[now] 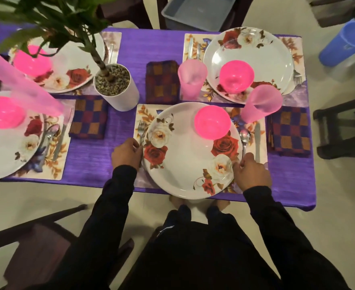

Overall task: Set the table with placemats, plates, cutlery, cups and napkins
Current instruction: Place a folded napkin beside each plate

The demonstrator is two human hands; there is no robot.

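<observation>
Now, from the head camera, you see four placemats on the purple bench [93, 164], each carrying one flowered plate with one pink bowl. Count four checked napkins, three pink cups on the bench and one blue cup [343, 41] off it. Your left hand [127, 153] has its grip closed on the fork [141, 130] left of the nearest plate [185, 160]; your right hand [252, 171] pinches the spoon [244, 139] beside the knife [257, 141].

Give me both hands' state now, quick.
Left hand: fingers closed on the fork handle beside the plate.
Right hand: fingers pinching the spoon handle.
</observation>
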